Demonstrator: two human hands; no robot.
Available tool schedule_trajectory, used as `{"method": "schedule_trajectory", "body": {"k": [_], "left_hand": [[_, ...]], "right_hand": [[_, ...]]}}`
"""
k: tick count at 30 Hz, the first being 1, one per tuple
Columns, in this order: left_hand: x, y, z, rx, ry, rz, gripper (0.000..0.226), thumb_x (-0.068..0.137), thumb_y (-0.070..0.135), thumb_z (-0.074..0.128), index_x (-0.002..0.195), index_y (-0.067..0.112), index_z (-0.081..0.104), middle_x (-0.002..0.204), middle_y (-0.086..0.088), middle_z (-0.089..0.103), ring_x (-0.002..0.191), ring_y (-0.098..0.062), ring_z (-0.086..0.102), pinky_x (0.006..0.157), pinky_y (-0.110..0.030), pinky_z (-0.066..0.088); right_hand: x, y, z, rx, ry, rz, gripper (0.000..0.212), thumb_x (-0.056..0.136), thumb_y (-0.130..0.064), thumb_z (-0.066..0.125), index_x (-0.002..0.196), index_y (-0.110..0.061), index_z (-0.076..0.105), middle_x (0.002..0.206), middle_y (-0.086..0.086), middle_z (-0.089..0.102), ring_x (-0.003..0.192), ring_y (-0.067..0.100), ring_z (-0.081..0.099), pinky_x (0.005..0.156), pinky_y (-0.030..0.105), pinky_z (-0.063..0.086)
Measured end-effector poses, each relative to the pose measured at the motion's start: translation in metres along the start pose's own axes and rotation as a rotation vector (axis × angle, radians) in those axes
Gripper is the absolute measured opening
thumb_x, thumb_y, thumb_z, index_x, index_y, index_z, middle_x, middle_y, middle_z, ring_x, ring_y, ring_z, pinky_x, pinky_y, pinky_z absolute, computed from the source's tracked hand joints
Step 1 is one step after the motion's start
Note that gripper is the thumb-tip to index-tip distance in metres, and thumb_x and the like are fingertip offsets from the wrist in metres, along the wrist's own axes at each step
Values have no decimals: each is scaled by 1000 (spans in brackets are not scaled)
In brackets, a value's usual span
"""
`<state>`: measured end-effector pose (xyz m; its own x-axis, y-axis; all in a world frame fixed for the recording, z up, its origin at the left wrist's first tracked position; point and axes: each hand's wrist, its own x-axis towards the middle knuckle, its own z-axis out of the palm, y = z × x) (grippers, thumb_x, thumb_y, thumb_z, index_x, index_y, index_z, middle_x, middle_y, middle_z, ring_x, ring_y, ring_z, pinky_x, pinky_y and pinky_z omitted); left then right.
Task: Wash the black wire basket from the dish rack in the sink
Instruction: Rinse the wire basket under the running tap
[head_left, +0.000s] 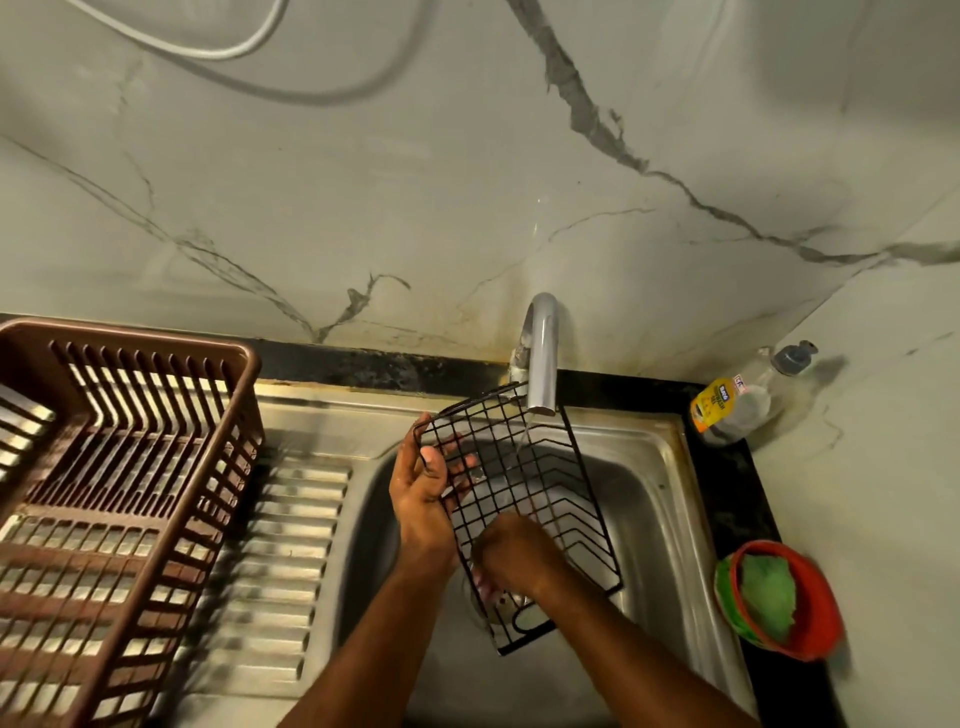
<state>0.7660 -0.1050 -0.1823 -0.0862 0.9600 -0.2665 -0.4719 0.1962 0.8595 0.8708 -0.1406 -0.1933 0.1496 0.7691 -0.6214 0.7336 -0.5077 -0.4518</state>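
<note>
Head view, L to R: brown dish rack (119, 467) sits on the ribbed drainboard. Left hand (423, 493) grips the black wire basket (524, 499) by its left edge, fingers curled thru the grid. Basket is tilted over the sink (665, 499) w/ thin tap (540, 353) water running on it. Right hand (514, 556) presses the lower mesh; fingers hidden, can't tell its grip. Red bowl (779, 597) sits on the surface at right.

Two bare forearms, no sleeves; wet hands, no rings visible.
</note>
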Motion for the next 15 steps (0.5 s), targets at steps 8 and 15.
{"method": "schedule_trajectory", "body": {"k": [8, 15], "left_hand": [[20, 13, -4, -48, -48, -62, 57, 100, 53, 44, 149, 25, 49, 129, -21, 68, 119, -45, 65, 100, -54, 51], [16, 6, 2, -45, -43, -138, 50, 106, 48, 37, 142, 20, 57, 127, -19, 70, 110, -26, 73, 92, -40, 60]], "right_hand": [[-4, -14, -8, 192, 511, -361, 14, 96, -23, 61, 101, -26, 74, 93, -13, 71, 79, -3, 64, 72, 16, 54], [-48, -20, 31, 348, 27, -390, 90, 81, -90, 11, 154, -45, -13, 164, -21, -18, 153, 3, -7, 127, 38, 13]]}}
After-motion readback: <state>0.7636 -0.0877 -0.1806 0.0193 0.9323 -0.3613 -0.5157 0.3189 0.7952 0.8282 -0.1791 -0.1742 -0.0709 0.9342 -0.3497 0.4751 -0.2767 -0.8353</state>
